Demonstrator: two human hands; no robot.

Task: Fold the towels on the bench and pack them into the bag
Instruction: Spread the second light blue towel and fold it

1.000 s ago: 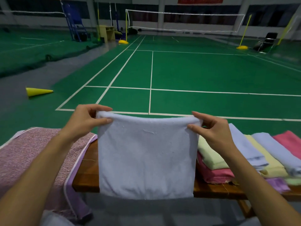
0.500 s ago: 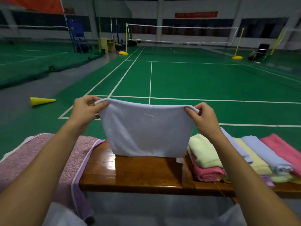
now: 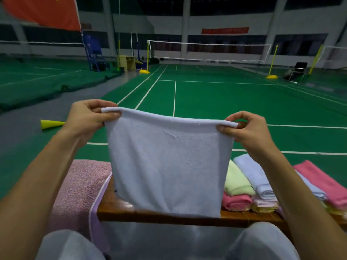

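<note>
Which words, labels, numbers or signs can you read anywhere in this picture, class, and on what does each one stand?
No text can be read.
Red banner on the far wall: its characters are too blurred to read.
Orange-red flag at top left: a yellow mark at the frame edge, not legible.
Held light blue towel and stacked towels: no label shows.

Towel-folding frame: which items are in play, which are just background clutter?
In play:
left hand and right hand, pinching the pale blue towel by its top corners
folded towel pile
pink speckled bag
bench

Background:
yellow cone
net
black chair
</note>
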